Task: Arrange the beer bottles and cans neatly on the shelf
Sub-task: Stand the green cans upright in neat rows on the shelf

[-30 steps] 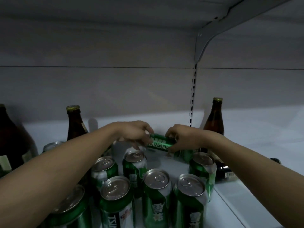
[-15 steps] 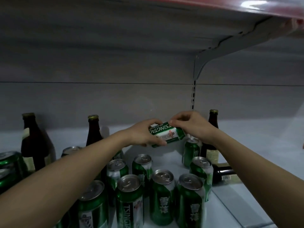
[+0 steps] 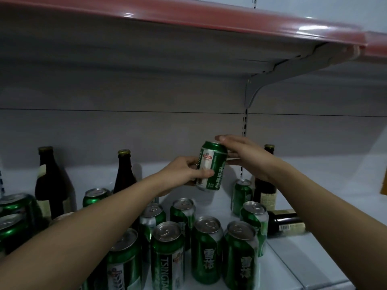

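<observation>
A green Tsingtao can [image 3: 212, 166] is held nearly upright in the air above the shelf [image 3: 293, 260]. My left hand [image 3: 186, 172] grips its lower left side, thumb across the label. My right hand [image 3: 238, 153] holds its top and right side, fingers curled over the rim. Below stand several green cans [image 3: 207, 248] in loose rows. Brown bottles stand at the back: one at the left [image 3: 49, 181], one in the middle [image 3: 124, 172], one at the right [image 3: 267, 185]. Another brown bottle [image 3: 287, 222] lies on its side at the right.
The red-edged upper shelf [image 3: 209, 26] hangs close overhead, with a grey bracket [image 3: 257, 88] and slotted upright at the right. More green cans [image 3: 14, 218] lie stacked at the far left. Bare white shelf shows at the back right.
Both hands lifted the can off the shelf and turned it from lying sideways to nearly upright. The view tilted up, showing the upper shelf's red edge.
</observation>
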